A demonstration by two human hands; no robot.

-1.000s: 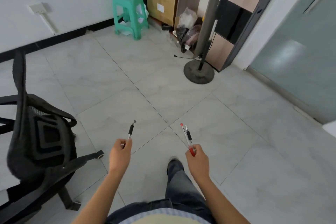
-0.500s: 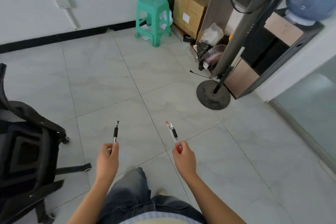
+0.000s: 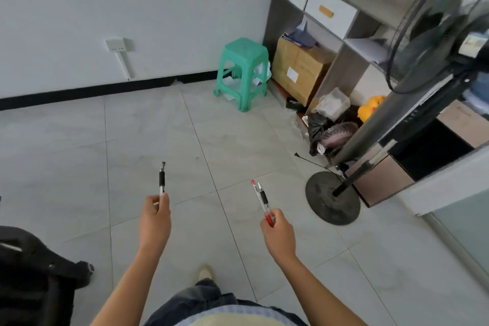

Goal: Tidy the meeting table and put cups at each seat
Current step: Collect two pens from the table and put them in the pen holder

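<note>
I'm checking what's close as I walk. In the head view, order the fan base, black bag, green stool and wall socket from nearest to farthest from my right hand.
1. Fan base, on the floor just right of the right hand.
2. Black bag, ahead right, by the shelves.
3. Green stool, ahead, in the corner.
4. Wall socket, far left on the wall.

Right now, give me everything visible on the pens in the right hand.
Two slim pens, held side by side. Both have clear plastic-looking barrels; one has a red top and red grip, the other a black grip. The right hand pinches their lower ends; they tilt up and leftward over the tiled floor.
</note>
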